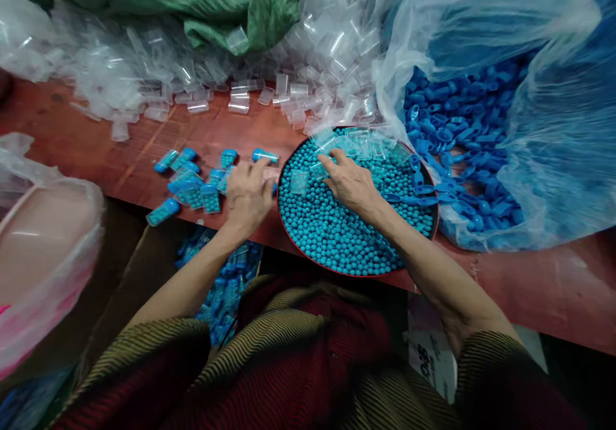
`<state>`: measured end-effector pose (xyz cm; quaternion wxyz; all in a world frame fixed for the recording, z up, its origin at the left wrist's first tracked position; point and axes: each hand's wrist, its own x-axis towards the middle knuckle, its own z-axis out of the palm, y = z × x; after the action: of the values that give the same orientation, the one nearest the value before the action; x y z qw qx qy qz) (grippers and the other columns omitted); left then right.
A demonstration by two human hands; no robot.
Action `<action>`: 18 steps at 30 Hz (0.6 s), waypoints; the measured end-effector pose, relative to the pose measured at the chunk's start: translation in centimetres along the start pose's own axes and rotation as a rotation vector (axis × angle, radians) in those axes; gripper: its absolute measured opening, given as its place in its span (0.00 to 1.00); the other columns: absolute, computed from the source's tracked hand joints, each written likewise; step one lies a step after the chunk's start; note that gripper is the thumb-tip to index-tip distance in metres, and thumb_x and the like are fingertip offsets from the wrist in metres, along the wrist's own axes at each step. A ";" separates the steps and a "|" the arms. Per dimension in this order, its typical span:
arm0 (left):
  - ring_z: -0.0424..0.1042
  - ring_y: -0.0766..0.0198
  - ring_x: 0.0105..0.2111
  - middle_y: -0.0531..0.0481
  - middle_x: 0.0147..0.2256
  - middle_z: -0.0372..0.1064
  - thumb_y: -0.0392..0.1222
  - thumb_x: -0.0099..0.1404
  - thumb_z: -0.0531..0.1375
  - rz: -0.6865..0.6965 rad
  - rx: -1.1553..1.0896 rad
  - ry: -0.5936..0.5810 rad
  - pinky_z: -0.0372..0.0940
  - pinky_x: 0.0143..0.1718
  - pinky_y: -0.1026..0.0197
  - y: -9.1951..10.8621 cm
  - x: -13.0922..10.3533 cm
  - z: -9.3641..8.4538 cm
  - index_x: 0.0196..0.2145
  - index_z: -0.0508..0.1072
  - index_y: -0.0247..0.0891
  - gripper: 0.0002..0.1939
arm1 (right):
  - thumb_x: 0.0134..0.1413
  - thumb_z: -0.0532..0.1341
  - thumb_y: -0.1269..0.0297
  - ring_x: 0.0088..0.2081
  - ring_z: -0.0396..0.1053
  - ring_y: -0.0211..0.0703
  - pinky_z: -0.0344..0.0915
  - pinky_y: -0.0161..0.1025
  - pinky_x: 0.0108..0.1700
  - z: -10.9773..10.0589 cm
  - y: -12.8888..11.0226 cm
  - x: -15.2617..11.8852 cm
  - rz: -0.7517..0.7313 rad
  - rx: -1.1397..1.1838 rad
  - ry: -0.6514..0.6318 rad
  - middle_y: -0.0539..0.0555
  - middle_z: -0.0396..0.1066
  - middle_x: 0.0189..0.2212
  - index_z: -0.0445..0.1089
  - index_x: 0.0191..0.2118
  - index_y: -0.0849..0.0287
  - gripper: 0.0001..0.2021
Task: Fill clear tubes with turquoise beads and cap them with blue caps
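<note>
My left hand [248, 194] is over the red table among several small clear containers filled with blue beads and topped with blue caps [190, 186]. Its fingers are curled; a pale, see-through patch shows by the thumb, but what they grip is unclear. Above a round tray [291, 240] of blue beads [337, 237], my right hand [353, 183] closes its fingertips on a clear plastic cup [318, 171]. Another clear cup [299, 182] lies on the beads to the left, and more rest at the tray's far side. Blue spoon-shaped pieces [414, 200] hang over its right rim.
Heaped clear cups [332, 51] line the back beneath green cloth [231, 6]. At right, an open plastic bag [543, 180] holds many blue spoon-shaped pieces [462, 115]. Below the table edge are more filled containers [226, 295]. A plastic-lined tub [48, 244] stands left.
</note>
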<state>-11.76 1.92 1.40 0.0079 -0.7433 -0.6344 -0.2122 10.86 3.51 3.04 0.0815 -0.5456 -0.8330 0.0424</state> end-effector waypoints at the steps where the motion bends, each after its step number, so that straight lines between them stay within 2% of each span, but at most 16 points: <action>1: 0.65 0.50 0.45 0.40 0.44 0.67 0.46 0.66 0.51 0.035 0.017 -0.060 0.59 0.47 0.51 1.1 0.1 0.1 0.54 0.66 0.36 0.21 | 0.58 0.54 0.66 0.45 0.68 0.52 0.65 0.41 0.35 0.0 0.5 -0.2 0.021 0.009 0.007 0.62 0.62 0.56 0.61 0.58 0.58 0.21; 3: 0.65 0.51 0.44 0.40 0.42 0.67 0.46 0.67 0.51 0.080 0.044 -0.174 0.59 0.45 0.52 3.0 0.3 0.6 0.52 0.66 0.36 0.20 | 0.58 0.54 0.64 0.45 0.68 0.52 0.65 0.41 0.37 -0.1 1.8 -1.2 0.080 0.038 0.046 0.62 0.64 0.53 0.63 0.55 0.60 0.19; 6: 0.65 0.51 0.44 0.40 0.42 0.67 0.44 0.66 0.52 0.133 0.075 -0.286 0.58 0.44 0.53 4.8 0.4 1.5 0.51 0.67 0.36 0.18 | 0.59 0.54 0.63 0.45 0.68 0.53 0.66 0.43 0.40 0.3 3.4 -3.3 0.148 0.062 0.080 0.61 0.67 0.48 0.65 0.52 0.60 0.17; 9: 0.64 0.50 0.44 0.39 0.42 0.66 0.42 0.66 0.53 0.169 0.108 -0.312 0.58 0.43 0.52 5.9 0.2 1.9 0.52 0.65 0.37 0.18 | 0.58 0.55 0.63 0.45 0.68 0.53 0.66 0.43 0.38 1.2 3.7 -4.2 0.123 0.055 -0.008 0.60 0.67 0.49 0.64 0.53 0.59 0.18; 12: 0.64 0.48 0.45 0.39 0.42 0.66 0.41 0.66 0.52 0.167 0.115 -0.266 0.59 0.43 0.51 7.0 -0.2 1.8 0.53 0.65 0.36 0.18 | 0.57 0.56 0.64 0.43 0.68 0.53 0.65 0.42 0.37 2.1 3.4 -4.0 0.113 0.068 -0.053 0.60 0.67 0.47 0.65 0.52 0.59 0.17; 14: 0.64 0.49 0.45 0.38 0.43 0.66 0.41 0.67 0.51 0.178 0.060 -0.265 0.60 0.44 0.51 8.0 -0.5 1.7 0.54 0.64 0.36 0.19 | 0.56 0.56 0.65 0.43 0.68 0.52 0.65 0.42 0.39 2.5 3.7 -3.8 0.115 0.158 0.003 0.60 0.69 0.44 0.66 0.48 0.60 0.14; 16: 0.66 0.51 0.44 0.39 0.45 0.65 0.41 0.67 0.52 0.199 -0.056 -0.323 0.62 0.43 0.53 9.0 -0.9 1.9 0.57 0.62 0.35 0.21 | 0.54 0.57 0.66 0.41 0.68 0.49 0.64 0.42 0.41 2.7 4.2 -4.0 0.120 0.326 0.071 0.58 0.70 0.40 0.68 0.44 0.60 0.12; 18: 0.68 0.52 0.44 0.39 0.47 0.65 0.41 0.66 0.53 0.205 -0.191 -0.396 0.63 0.42 0.55 9.9 -0.9 2.3 0.58 0.60 0.35 0.22 | 0.51 0.59 0.65 0.35 0.67 0.44 0.63 0.39 0.38 2.7 4.7 -4.5 0.163 0.524 0.110 0.55 0.70 0.36 0.67 0.41 0.60 0.11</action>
<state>-1.76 -0.25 1.55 -0.1653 -0.8284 -0.5217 -0.1193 16.36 1.30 -0.80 0.2614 -0.5727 -0.7412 0.2330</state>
